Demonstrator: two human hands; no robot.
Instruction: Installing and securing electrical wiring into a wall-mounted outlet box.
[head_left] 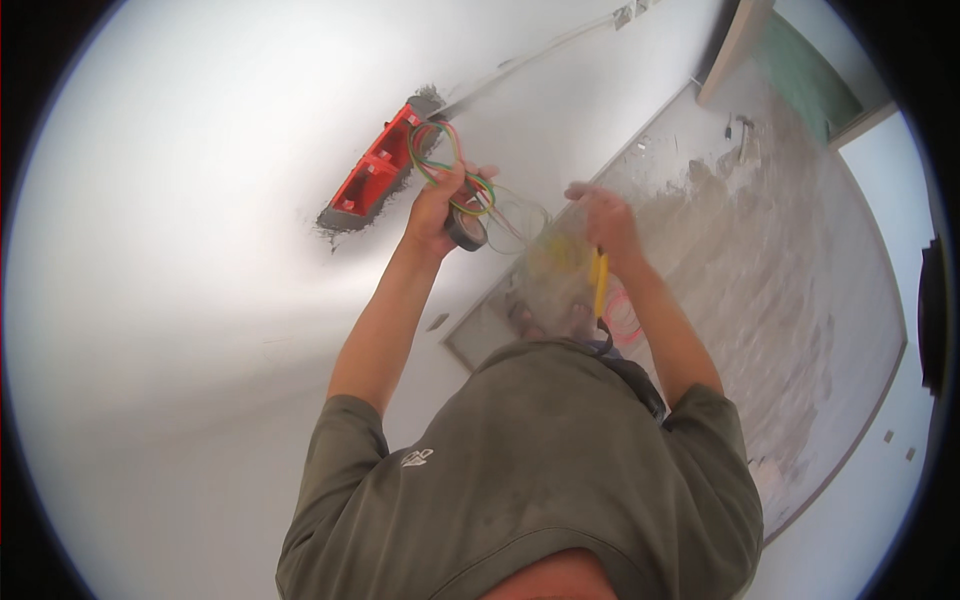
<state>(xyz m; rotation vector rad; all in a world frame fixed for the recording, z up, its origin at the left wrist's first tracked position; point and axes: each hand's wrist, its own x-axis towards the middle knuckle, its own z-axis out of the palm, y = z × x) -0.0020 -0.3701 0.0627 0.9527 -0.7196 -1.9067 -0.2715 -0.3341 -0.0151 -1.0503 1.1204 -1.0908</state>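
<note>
My left hand (438,212) is closed around a loose bundle of green, red and yellow electrical wires (422,150). A roll of black tape (467,229) hangs at the same hand, by the palm. The wires loop up in front of a red double wall box (375,172), which is set into the white wall with grey mortar around it. To the right, apart from the wires, my right hand (608,225) is closed on a yellow-handled tool (600,283). Its handle points down; the tool's working end is hidden in the hand.
A pink wire coil (622,315) lies on the dusty, stained floor (760,330) near my feet. Farther off, a hammer (743,138) rests on the floor. A mortar-filled channel (525,58) runs up the wall from the box. A green panel (805,70) stands at the far right.
</note>
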